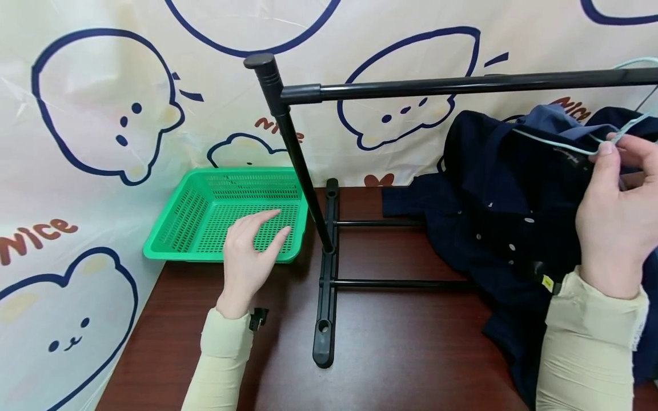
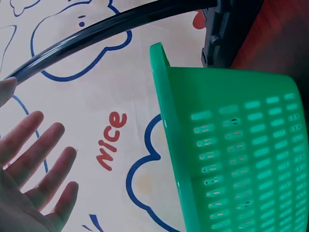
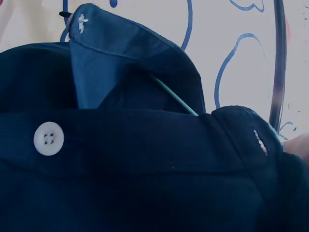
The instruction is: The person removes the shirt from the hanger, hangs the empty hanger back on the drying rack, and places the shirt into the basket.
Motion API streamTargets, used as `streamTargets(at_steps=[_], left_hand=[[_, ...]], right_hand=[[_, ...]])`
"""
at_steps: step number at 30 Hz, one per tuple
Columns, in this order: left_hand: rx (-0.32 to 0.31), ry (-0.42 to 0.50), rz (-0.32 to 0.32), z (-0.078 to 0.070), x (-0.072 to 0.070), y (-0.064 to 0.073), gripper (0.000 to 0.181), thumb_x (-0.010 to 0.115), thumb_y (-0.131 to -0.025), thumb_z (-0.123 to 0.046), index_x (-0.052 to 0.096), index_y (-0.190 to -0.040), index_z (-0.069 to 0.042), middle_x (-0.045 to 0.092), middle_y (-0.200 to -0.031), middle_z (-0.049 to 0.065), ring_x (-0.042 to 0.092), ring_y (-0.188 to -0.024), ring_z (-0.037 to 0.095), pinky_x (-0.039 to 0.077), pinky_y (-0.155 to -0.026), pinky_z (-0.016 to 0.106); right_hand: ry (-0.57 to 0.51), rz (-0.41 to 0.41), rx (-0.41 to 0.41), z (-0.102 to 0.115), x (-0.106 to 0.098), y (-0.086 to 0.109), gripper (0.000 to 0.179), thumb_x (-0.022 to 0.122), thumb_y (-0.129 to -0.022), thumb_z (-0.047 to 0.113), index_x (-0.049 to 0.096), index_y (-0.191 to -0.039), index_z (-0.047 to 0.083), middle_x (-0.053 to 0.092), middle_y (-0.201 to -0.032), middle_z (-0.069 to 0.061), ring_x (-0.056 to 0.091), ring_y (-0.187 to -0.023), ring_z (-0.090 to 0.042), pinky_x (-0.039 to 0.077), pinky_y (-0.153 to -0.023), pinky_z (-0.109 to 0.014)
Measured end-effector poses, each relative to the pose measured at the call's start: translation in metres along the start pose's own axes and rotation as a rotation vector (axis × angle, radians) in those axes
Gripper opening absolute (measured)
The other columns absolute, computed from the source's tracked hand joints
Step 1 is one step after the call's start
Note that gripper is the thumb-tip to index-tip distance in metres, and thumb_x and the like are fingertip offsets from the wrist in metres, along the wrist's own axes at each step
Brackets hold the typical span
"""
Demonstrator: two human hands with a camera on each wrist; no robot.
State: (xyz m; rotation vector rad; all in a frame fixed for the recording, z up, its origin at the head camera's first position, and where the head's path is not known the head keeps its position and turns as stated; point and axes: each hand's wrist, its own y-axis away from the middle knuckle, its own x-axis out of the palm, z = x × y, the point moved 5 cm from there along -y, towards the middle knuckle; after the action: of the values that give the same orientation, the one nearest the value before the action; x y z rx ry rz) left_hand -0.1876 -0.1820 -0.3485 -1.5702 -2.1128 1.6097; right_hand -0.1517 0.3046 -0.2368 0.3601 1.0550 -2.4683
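Note:
My right hand (image 1: 624, 197) pinches a thin mint-green clothes hanger (image 1: 557, 142) between thumb and fingers, at the right of the head view. The hanger's arm runs into the neck of a navy shirt (image 1: 493, 188), which lies bunched below the rack's rail. The right wrist view shows the shirt's collar, a white button (image 3: 49, 138) and a short length of the hanger (image 3: 176, 97) inside the neck. My left hand (image 1: 241, 254), holding nothing, hovers over the near edge of a green plastic basket (image 1: 169, 228). Its fingers are spread in the left wrist view.
A black garment rack stands on the brown table (image 1: 411, 342), with its top rail (image 1: 452, 87), slanted post (image 1: 300, 165) and foot (image 1: 325, 308) between my hands. Two low crossbars (image 1: 401, 283) reach right under the shirt. Behind hangs a printed white sheet (image 1: 216, 85).

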Motion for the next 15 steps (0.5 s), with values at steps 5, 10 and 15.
streamTargets(at_steps=[5,10,15], left_hand=[[0.020,0.016,-0.019,-0.006,-0.002,-0.002,0.037,0.072,-0.082,-0.034,0.068,-0.115,-0.019,0.064,-0.114,-0.006,0.055,-0.108,0.021,0.037,-0.092,0.042],[0.051,0.047,-0.057,-0.013,-0.005,-0.003,0.034,0.072,-0.082,-0.031,0.070,-0.113,-0.018,0.065,-0.111,-0.005,0.056,-0.106,0.021,0.038,-0.091,0.041],[0.083,0.093,-0.086,-0.022,-0.008,-0.006,0.033,0.073,-0.081,-0.028,0.070,-0.111,-0.014,0.066,-0.108,-0.001,0.057,-0.103,0.022,0.039,-0.090,0.041]], right_hand=[[-0.055,-0.016,-0.029,0.009,-0.007,0.000,0.034,0.044,-0.097,0.040,0.059,-0.122,0.024,0.059,-0.115,0.017,0.036,-0.074,0.014,0.031,-0.070,-0.014],[-0.118,0.014,-0.016,0.018,-0.014,0.002,0.036,0.044,-0.097,0.038,0.054,-0.126,0.020,0.056,-0.123,0.015,0.048,-0.087,0.009,0.034,-0.078,-0.014],[-0.151,0.033,-0.060,0.026,-0.022,0.006,0.032,0.045,-0.098,0.035,0.058,-0.124,0.022,0.061,-0.107,0.015,0.041,-0.070,0.007,0.031,-0.067,-0.015]])
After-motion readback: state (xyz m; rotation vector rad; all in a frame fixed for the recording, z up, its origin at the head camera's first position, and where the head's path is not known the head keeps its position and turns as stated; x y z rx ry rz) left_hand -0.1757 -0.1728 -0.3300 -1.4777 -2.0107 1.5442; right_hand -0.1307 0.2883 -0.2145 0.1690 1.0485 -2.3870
